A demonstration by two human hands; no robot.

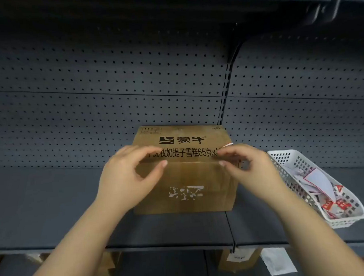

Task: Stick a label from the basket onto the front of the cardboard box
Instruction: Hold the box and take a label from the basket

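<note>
At frame centre on the shelf (pixel 54 206) our left hand (pixel 126 182) hovers half-open, holding nothing, before the cardboard box (pixel 184 175); our right hand (pixel 247 170) pinches something we cannot identify; basket (pixel 347 218) at right

the brown cardboard box (pixel 183 171) sits on the dark metal shelf (pixel 54 206), its back near the perforated dark back panel (pixel 112 88). to its right, on the same shelf, stands the white plastic mesh basket (pixel 299 164) with paper labels (pixel 318 182) lying in it. more cardboard boxes (pixel 236 258) lie below the shelf.
</note>
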